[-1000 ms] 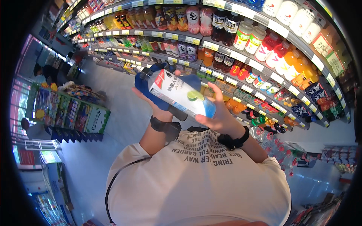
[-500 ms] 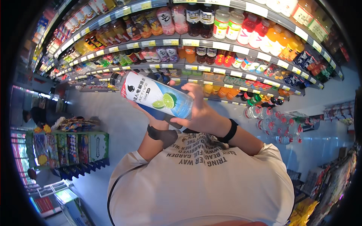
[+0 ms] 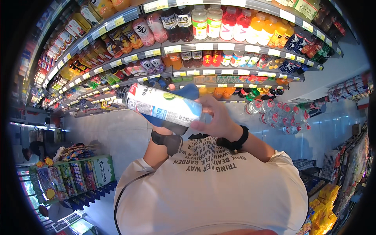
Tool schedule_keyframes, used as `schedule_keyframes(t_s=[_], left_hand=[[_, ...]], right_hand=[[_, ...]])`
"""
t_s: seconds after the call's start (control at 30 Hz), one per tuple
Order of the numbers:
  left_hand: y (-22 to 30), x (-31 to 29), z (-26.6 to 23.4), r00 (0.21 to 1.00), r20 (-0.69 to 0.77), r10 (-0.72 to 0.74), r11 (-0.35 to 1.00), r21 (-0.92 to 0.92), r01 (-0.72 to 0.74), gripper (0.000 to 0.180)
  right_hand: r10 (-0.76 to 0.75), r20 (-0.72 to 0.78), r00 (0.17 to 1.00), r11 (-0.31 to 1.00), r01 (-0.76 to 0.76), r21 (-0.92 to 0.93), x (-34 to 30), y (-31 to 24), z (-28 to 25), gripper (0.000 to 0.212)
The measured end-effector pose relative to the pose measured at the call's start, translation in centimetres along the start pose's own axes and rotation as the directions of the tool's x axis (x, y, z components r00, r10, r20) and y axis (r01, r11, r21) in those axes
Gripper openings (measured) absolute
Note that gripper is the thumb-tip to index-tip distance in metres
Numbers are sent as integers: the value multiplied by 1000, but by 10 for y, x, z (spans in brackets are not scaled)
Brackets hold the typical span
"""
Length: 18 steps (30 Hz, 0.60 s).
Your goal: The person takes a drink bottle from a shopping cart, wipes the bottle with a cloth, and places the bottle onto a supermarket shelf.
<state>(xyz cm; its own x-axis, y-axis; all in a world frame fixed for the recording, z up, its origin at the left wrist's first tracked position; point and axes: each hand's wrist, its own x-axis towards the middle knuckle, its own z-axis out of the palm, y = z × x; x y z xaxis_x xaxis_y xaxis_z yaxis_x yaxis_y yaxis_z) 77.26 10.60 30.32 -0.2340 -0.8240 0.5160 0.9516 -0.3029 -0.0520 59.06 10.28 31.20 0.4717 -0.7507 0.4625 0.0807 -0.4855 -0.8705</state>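
Observation:
Both my hands hold a plastic drink bottle [image 3: 166, 105] with a dark cap at its left end, tilted so its base is lower right. Its white and blue label faces up, with fine print and a barcode. Part of a lime picture shows along the far edge. My right hand [image 3: 219, 117] closes round the base end, thumb on the near side. Beneath the bottle is my left hand [image 3: 158, 129], mostly hidden, with a fingertip at the far edge. Something blue [image 3: 190, 91] shows behind the bottle; I cannot make out what it is.
Curved-looking shelves [image 3: 219, 46] full of drink bottles span the far side, with price tags along their edges. Large water bottles [image 3: 274, 115] stand on the floor at right. A green snack rack [image 3: 74, 176] is at left, yellow packets [image 3: 325, 199] at lower right.
The bottle has been rolled about its length, so the lime picture moved to the far edge and the fine print and barcode came up. The view has shifted, bringing the shelves leftward.

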Motion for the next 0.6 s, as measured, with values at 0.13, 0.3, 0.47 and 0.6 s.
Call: schedule_keyframes(t_s=[0.13, 0.3, 0.47, 0.6], left_hand=[[26, -21, -35, 962, -213, 170, 956, 271, -109, 79], [9, -23, -46, 948, -31, 316, 839, 476, -264, 78], [-30, -13, -35, 944, -36, 328, 821, 506, -266, 85], [-43, -5, -31, 904, -7, 427, 729, 594, -340, 89]], right_hand=[[377, 165, 912, 800, -410, 438, -3, 5, -19, 39], [509, 514, 691, 658, -697, 285, -4, 12, -64, 45], [367, 551, 750, 776, -574, 264, -17, 26, -82, 52], [250, 512, 822, 829, -455, 325, -13, 26, -72, 60]])
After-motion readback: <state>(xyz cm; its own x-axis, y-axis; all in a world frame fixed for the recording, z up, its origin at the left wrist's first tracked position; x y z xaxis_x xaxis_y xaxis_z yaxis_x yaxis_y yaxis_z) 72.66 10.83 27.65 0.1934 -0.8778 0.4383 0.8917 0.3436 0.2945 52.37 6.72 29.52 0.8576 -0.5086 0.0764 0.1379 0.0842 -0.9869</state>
